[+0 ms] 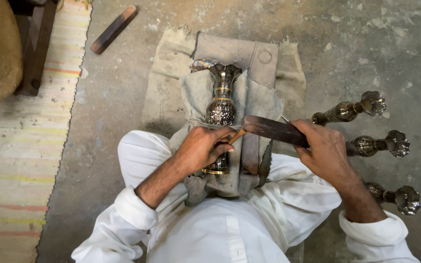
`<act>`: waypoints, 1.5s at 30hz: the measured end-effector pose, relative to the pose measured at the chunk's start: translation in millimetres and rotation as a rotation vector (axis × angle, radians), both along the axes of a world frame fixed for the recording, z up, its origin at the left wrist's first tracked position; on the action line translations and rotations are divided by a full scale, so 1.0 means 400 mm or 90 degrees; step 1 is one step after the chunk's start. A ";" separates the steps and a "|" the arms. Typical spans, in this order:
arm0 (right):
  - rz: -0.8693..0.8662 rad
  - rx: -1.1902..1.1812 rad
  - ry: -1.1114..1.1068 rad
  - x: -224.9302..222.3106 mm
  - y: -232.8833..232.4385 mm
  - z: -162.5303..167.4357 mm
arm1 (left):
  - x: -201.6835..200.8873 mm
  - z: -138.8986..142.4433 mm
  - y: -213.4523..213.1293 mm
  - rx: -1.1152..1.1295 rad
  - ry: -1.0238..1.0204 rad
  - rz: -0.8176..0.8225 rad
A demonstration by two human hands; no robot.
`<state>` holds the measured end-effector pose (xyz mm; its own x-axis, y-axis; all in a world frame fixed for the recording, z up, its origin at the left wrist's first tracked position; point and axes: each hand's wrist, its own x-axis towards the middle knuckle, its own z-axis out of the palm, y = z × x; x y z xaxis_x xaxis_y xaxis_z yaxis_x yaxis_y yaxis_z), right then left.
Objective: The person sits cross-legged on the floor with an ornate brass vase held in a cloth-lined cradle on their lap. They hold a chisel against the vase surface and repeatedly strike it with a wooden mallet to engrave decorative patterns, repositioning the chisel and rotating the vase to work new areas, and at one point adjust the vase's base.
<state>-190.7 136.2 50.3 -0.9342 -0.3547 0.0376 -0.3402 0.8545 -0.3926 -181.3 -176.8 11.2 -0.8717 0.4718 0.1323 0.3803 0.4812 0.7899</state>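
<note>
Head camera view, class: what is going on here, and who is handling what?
A person in white sits on a concrete floor with an engraved metal vase lying on a grey cloth across the lap. The left hand rests on the vase and pinches a small wooden-handled tool against it. The right hand grips a flat dark wooden bat, its end at the tool's top. Three similar vases lie on the floor to the right, and a wooden stick lies farther off.
</note>
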 end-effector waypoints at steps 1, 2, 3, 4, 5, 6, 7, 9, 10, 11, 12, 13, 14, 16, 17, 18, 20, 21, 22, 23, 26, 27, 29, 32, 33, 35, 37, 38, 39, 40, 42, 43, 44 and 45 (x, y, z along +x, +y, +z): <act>-0.043 -0.034 -0.030 -0.022 0.028 -0.006 | -0.018 -0.009 0.027 0.018 0.020 -0.002; -0.081 -0.067 -0.063 -0.037 0.066 -0.021 | -0.029 -0.027 0.063 0.036 0.037 -0.001; -0.043 -0.026 -0.036 -0.043 0.113 -0.042 | -0.033 -0.051 0.111 0.034 0.029 -0.001; -0.005 0.013 -0.008 -0.046 0.164 -0.061 | -0.037 -0.074 0.166 0.031 0.022 -0.002; 0.029 0.049 0.023 -0.049 0.219 -0.081 | -0.043 -0.097 0.226 0.025 0.018 -0.007; -0.002 0.031 -0.008 -0.054 0.269 -0.097 | -0.048 -0.115 0.278 -0.002 0.016 -0.002; -0.032 0.014 -0.042 -0.059 0.306 -0.110 | -0.049 -0.126 0.313 -0.027 0.012 0.004; -0.020 0.003 -0.024 -0.064 0.367 -0.132 | -0.053 -0.145 0.368 -0.038 0.007 0.011; 0.020 0.005 0.027 -0.063 0.391 -0.140 | -0.055 -0.152 0.391 -0.027 0.005 0.010; 0.057 0.005 0.080 -0.065 0.409 -0.142 | -0.059 -0.155 0.409 -0.017 0.005 0.008; 0.014 -0.003 0.036 -0.070 0.427 -0.144 | -0.063 -0.158 0.427 -0.021 0.015 0.010; -0.031 -0.010 -0.008 -0.080 0.438 -0.143 | -0.069 -0.159 0.437 -0.024 0.025 0.010; -0.074 -0.015 -0.053 -0.091 0.448 -0.140 | -0.077 -0.159 0.447 -0.025 0.035 0.012; -0.002 0.032 0.003 -0.111 0.460 -0.136 | -0.094 -0.159 0.461 -0.002 0.025 0.016; 0.034 0.054 0.031 -0.122 0.464 -0.134 | -0.102 -0.159 0.465 0.008 0.020 0.017; 0.021 0.043 0.015 -0.135 0.465 -0.132 | -0.112 -0.159 0.466 0.004 0.016 0.021; -0.010 0.023 -0.018 -0.159 0.467 -0.129 | -0.131 -0.159 0.465 -0.002 0.008 0.023; -0.003 0.029 -0.015 -0.168 0.471 -0.125 | -0.140 -0.161 0.468 -0.010 0.011 0.024; 0.005 0.034 -0.014 -0.174 0.475 -0.119 | -0.146 -0.163 0.471 -0.018 0.012 0.026; 0.012 0.037 -0.012 -0.180 0.476 -0.114 | -0.152 -0.164 0.471 -0.028 0.015 0.027; 0.017 0.002 0.027 -0.204 0.469 -0.104 | -0.168 -0.167 0.474 0.059 0.041 0.021; 0.001 0.001 0.007 -0.210 0.468 -0.099 | -0.174 -0.168 0.474 0.066 0.043 0.015; -0.026 -0.003 -0.038 -0.218 0.466 -0.087 | -0.177 -0.168 0.471 0.076 0.042 0.011; 0.071 0.011 0.062 -0.224 0.447 -0.076 | -0.179 -0.164 0.461 0.013 -0.008 0.031; 0.044 0.009 0.034 -0.224 0.442 -0.069 | -0.181 -0.162 0.456 0.017 0.000 0.029; 0.001 0.004 -0.028 -0.221 0.432 -0.052 | -0.172 -0.158 0.446 0.025 0.010 0.035; 0.080 0.028 0.063 -0.215 0.409 -0.039 | -0.159 -0.150 0.430 0.037 0.023 0.035; 0.113 0.041 0.111 -0.211 0.399 -0.031 | -0.156 -0.147 0.421 0.045 0.031 0.030; 0.058 0.033 0.053 -0.207 0.390 -0.022 | -0.151 -0.143 0.411 0.059 0.030 0.024; 0.006 0.026 -0.006 -0.202 0.380 -0.012 | -0.141 -0.138 0.395 0.075 0.029 0.023; 0.013 0.048 -0.013 -0.186 0.357 -0.004 | -0.115 -0.132 0.373 0.088 0.018 0.032; 0.067 0.075 0.043 -0.178 0.348 -0.002 | -0.106 -0.131 0.366 0.087 0.012 0.038; 0.117 0.102 0.100 -0.169 0.344 -0.002 | -0.099 -0.134 0.362 0.086 0.007 0.040; 0.097 0.070 0.082 -0.158 0.344 -0.002 | -0.091 -0.137 0.361 0.073 -0.001 0.040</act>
<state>-254.0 273.6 49.7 -0.8590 -0.5005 0.1072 -0.5107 0.8240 -0.2452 -217.7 -32.4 -43.8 -0.8996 0.3974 0.1810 0.3505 0.4102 0.8420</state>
